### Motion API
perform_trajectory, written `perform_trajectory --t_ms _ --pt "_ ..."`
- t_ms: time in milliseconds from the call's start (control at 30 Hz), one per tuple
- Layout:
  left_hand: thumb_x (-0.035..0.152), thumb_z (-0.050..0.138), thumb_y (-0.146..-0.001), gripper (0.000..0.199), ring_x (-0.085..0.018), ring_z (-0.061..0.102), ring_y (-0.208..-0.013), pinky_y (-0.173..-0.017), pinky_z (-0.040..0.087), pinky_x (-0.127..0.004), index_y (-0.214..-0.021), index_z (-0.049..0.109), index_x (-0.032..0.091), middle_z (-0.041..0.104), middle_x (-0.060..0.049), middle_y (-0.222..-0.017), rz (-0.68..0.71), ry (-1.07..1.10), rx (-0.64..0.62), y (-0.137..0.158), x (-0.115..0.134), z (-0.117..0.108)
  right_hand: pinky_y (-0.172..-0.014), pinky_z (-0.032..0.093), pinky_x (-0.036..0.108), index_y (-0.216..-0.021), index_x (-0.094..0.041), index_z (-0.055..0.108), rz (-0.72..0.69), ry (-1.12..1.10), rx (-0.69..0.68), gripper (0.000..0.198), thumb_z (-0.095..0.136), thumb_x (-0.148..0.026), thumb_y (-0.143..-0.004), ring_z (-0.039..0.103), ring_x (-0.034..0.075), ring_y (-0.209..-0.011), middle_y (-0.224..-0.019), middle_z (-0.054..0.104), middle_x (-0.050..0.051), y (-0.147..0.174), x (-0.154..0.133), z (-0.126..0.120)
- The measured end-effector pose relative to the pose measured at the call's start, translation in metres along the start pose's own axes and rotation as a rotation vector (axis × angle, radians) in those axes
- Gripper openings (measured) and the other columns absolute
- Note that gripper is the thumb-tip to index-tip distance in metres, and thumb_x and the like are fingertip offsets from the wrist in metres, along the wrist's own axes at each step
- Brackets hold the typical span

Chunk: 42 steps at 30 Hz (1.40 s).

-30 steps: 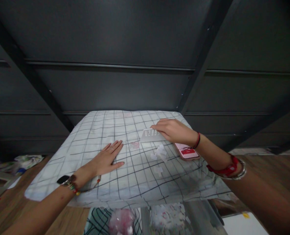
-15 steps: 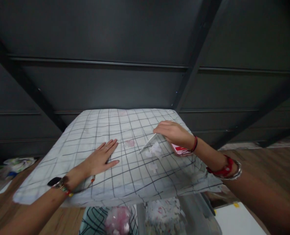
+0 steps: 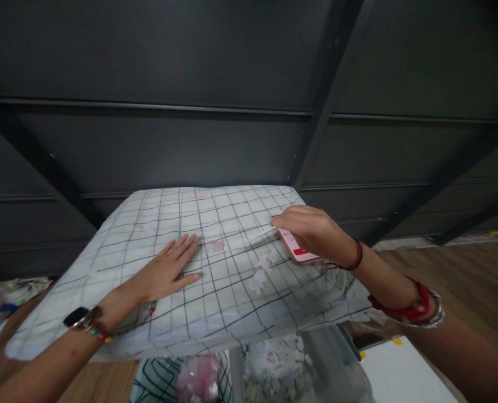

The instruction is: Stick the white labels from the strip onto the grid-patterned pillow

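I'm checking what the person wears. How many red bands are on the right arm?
2: a thin red band at the wrist behind the right hand, and a thicker red band farther up the forearm, beside a silver bangle.

My left hand (image 3: 171, 270) lies flat, palm down, fingers spread — arm stretched forward. My right hand (image 3: 311, 230) reaches out too, fingers curled and pinching.

Left hand (image 3: 164, 272) flat on checked cloth (image 3: 148, 224); right hand (image 3: 311, 229) pinching thin white strip (image 3: 260, 234).

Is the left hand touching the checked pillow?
Touching. The head view shows the left hand lying flat, palm down, on the checked pillow, no gap beneath it.
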<state>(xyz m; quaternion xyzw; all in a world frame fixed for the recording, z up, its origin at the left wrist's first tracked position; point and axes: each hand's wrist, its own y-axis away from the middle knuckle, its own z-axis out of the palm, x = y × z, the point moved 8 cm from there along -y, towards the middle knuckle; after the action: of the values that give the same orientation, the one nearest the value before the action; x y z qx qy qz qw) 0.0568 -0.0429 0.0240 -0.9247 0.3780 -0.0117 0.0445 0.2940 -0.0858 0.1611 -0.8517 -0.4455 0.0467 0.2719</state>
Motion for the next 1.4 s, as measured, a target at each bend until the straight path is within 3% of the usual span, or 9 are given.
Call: perform_trajectory --t_ms 167,300,500,767,1033,1233,1400 --pt "0.055 0.033 -0.092 0.069 -0.029 0.015 -0.137 -0.109 0.018 -0.044 -0.146 0.012 0.018 0.018 -0.011 -0.150 0.093 0.041 -0.022 -0.013 0.027 -0.006 -0.058 0.035 0.027 -0.086 -0.017 0.061 0.052 0.066 -0.107 0.028 0.035 -0.007 -0.087 0.046 0.014 -0.062 -0.069 0.058 0.003 0.031 -0.002 -0.018" --pt "0.052 0.032 -0.094 0.065 -0.024 0.013 -0.138 -0.111 0.015 -0.039 -0.146 0.012 0.018 0.017 -0.009 -0.151 0.205 0.071 -0.024 -0.028 0.054 -0.004 -0.056 0.032 0.028 -0.089 -0.015 0.062 0.022 0.147 -0.118 0.029 0.034 -0.008 -0.090 0.042 0.014 -0.060 -0.067 0.056 0.003 0.052 -0.011 -0.017" --pt "0.051 0.032 -0.095 0.061 -0.023 0.013 -0.138 -0.111 0.018 -0.039 -0.144 0.017 0.020 0.022 -0.007 -0.150 0.252 0.100 -0.028 -0.042 0.069 0.002 -0.060 0.038 0.029 -0.089 -0.013 0.063 -0.042 0.212 -0.140 0.030 0.034 -0.005 -0.088 0.046 0.016 -0.065 -0.069 0.057 0.005 0.059 -0.017 -0.011" --pt "0.049 0.031 -0.095 0.057 -0.023 0.017 -0.137 -0.111 0.020 -0.040 -0.142 0.026 0.017 0.026 -0.009 -0.148 0.235 0.142 -0.016 -0.038 0.066 0.000 -0.066 0.047 0.031 -0.086 -0.016 0.064 -0.054 0.118 -0.129 0.039 0.031 0.004 -0.081 0.055 0.017 -0.071 -0.078 0.064 0.007 0.064 -0.036 -0.030" --pt "0.043 0.035 -0.096 0.057 -0.022 0.016 -0.137 -0.111 0.019 -0.039 -0.145 0.017 0.021 0.019 -0.006 -0.151 0.211 0.153 -0.008 -0.024 0.051 0.000 -0.062 0.045 0.029 -0.084 -0.013 0.062 -0.136 0.001 -0.099 0.029 0.034 -0.003 -0.089 0.051 0.014 -0.062 -0.066 0.058 0.004 0.033 -0.068 -0.012" --pt "0.043 0.035 -0.095 0.057 -0.023 0.017 -0.137 -0.110 0.021 -0.040 -0.145 0.017 0.022 0.021 -0.006 -0.150 0.145 0.148 -0.019 -0.009 0.034 -0.001 -0.068 0.046 0.030 -0.093 -0.013 0.062 -0.150 0.040 -0.048 0.032 0.031 -0.004 -0.089 0.053 0.016 -0.068 -0.072 0.062 0.006 0.024 -0.056 -0.025" --pt "0.043 0.034 -0.095 0.055 -0.023 0.019 -0.136 -0.110 0.021 -0.041 -0.144 0.020 0.022 0.023 -0.005 -0.149 0.143 0.174 -0.008 -0.011 0.035 0.000 -0.069 0.048 0.029 -0.092 -0.019 0.064 -0.060 0.062 -0.187 0.040 0.031 0.002 -0.082 0.057 0.016 -0.072 -0.078 0.065 0.006 0.047 -0.038 -0.028"
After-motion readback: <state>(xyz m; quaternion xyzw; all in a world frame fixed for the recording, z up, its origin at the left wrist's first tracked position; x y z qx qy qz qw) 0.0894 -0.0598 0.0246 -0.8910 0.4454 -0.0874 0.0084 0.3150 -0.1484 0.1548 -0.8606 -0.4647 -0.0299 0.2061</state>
